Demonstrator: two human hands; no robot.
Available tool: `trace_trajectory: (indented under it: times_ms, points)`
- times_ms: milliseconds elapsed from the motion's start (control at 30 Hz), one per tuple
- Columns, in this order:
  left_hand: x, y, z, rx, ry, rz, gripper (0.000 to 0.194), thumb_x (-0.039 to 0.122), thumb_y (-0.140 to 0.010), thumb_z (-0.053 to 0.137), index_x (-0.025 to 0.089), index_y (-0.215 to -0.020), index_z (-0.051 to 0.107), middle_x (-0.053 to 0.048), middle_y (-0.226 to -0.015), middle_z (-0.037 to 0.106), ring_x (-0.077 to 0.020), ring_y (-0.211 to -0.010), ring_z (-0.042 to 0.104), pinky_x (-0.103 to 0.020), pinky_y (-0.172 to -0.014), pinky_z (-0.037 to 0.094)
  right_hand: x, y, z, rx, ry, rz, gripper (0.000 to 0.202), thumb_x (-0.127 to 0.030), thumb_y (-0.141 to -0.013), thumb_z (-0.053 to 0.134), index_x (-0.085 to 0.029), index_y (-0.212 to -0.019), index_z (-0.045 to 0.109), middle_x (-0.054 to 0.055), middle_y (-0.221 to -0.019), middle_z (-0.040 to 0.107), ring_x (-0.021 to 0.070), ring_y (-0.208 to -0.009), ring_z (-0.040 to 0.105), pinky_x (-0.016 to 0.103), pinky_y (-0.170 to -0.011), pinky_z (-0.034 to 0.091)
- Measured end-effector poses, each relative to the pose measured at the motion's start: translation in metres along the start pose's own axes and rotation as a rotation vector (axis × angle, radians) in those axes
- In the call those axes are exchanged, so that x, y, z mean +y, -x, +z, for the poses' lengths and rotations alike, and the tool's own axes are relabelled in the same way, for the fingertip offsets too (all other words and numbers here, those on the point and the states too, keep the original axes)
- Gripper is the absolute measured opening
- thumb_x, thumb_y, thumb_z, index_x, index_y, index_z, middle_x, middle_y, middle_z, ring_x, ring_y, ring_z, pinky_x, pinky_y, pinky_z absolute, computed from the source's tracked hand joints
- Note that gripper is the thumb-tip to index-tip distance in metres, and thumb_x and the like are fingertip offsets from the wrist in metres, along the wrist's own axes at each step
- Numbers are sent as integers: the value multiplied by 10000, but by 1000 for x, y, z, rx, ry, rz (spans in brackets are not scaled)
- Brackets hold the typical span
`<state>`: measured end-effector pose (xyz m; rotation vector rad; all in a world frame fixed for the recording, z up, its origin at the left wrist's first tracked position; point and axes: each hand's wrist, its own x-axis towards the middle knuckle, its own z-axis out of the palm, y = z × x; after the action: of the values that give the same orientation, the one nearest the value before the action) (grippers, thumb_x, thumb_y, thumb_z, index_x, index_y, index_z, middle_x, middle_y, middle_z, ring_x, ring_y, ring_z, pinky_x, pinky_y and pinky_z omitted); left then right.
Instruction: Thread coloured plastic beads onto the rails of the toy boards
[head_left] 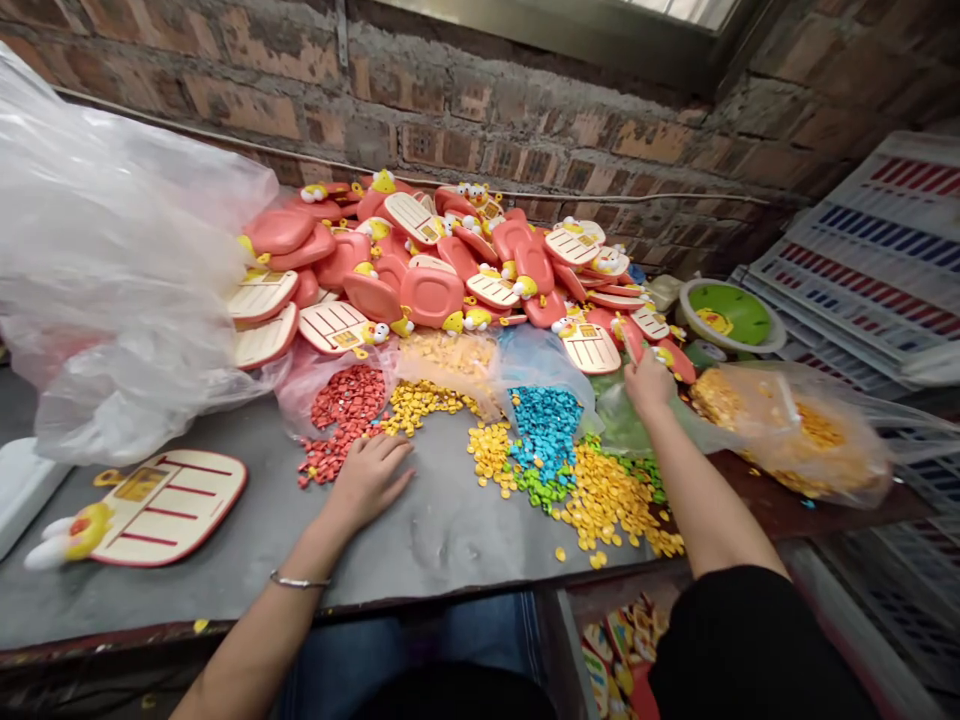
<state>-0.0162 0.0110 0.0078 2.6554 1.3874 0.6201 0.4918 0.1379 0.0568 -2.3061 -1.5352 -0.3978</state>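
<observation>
The grey surface [450, 530] spreads under and around the fingers of both hands, and beyond them runs a heap of boards [433, 297]. A big plastic bag [112, 250] bulges well left of the left fingers; a smaller clear bag [795, 430], full of yellow bits, lies right of the right fingers. One lone board [176, 507], its front bare of pieces, rests left of the left fingers. From this, the work looks early: a single board is set apart, and most are left in the heap. The right hand [651, 382] has its fingers apparently closed on a red board [631, 338], though the contact is partly hidden. The left hand [371, 480] lies palm down, fingers loosely spread, with nothing visibly gripped; what is under it cannot be told. Red pieces [349, 395] lie just beyond those fingers; blue pieces [547, 425] and green pieces [540, 490] lie between the hands.
</observation>
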Motion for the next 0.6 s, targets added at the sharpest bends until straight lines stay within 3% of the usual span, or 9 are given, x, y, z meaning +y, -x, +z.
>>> trace_trajectory:
  times_ms: [100, 167, 233, 300, 333, 400, 467, 533, 600]
  points:
    - [2, 0, -1, 36, 2, -22, 264, 312, -945, 472, 216, -1128, 637, -91, -1201, 683, -262, -1105, 608, -415, -851, 392, 4, 30, -24, 159, -37, 138, 506, -399, -971, 269, -39, -1196, 545, 265, -1000, 624, 343, -927, 634, 470, -791, 474]
    - [2, 0, -2, 68, 8, -38, 267, 319, -945, 470, 212, -1121, 640, -92, -1183, 690, -262, -1096, 616, -411, -851, 392, -4, 64, -45, 389, -189, 130, 561, -504, -950, 303, -62, -1198, 545, 260, -1065, 615, 377, -1024, 603, 510, -850, 469]
    - [2, 0, -3, 105, 25, -52, 275, 327, -944, 472, 206, -1125, 640, -95, -1172, 694, -261, -1091, 622, -405, -860, 395, -24, 110, -66, 593, -408, 108, 640, -596, -910, 364, -46, -1184, 544, 274, -1087, 605, 401, -1069, 581, 541, -896, 461]
    - [2, 0, -3, 140, 48, -67, 286, 335, -946, 471, 202, -1139, 635, -98, -1167, 696, -259, -1096, 624, -400, -870, 401, -52, 165, -85, 644, -700, 120, 681, -622, -886, 439, -59, -1266, 485, 256, -1138, 594, 365, -1040, 611, 500, -868, 502]
    - [2, 0, -3, 161, 63, -78, 290, 339, -948, 467, 201, -1142, 633, -99, -1160, 699, -258, -1095, 626, -399, -875, 405, -68, 194, -93, 595, -851, 103, 673, -607, -877, 488, -87, -1303, 459, 231, -1166, 593, 339, -1036, 623, 471, -861, 518]
    - [1, 1, -2, 208, 104, -103, 292, 344, -953, 457, 199, -1135, 632, -98, -1136, 707, -255, -1086, 632, -397, -888, 415, -100, 248, -100, 366, -1092, 78, 543, -531, -897, 531, -139, -1272, 509, 163, -1131, 632, 284, -998, 650, 410, -849, 537]
    - [-1, 1, -1, 244, 160, -123, 283, 342, -954, 454, 198, -1122, 630, -94, -1125, 711, -250, -1081, 636, -396, -907, 425, -128, 290, -98, -47, -1246, 72, 420, -467, -932, 525, -172, -1228, 566, 119, -1079, 676, 251, -967, 669, 367, -829, 551]
    - [-3, 1, 0, 251, 218, -136, 267, 327, -953, 455, 199, -1115, 624, -87, -1122, 710, -244, -1084, 634, -393, -919, 435, -151, 315, -86, -356, -1320, 66, 379, -444, -943, 525, -188, -1214, 595, 108, -1106, 692, 245, -999, 669, 359, -853, 553]
    - [-5, 1, 1, 239, 253, -146, 251, 291, -949, 444, 203, -1102, 623, -79, -1112, 710, -239, -1083, 633, -394, -924, 442, -163, 326, -72, -496, -1316, 65, 370, -442, -942, 529, -189, -1198, 614, 107, -1145, 694, 247, -1043, 658, 361, -885, 546]
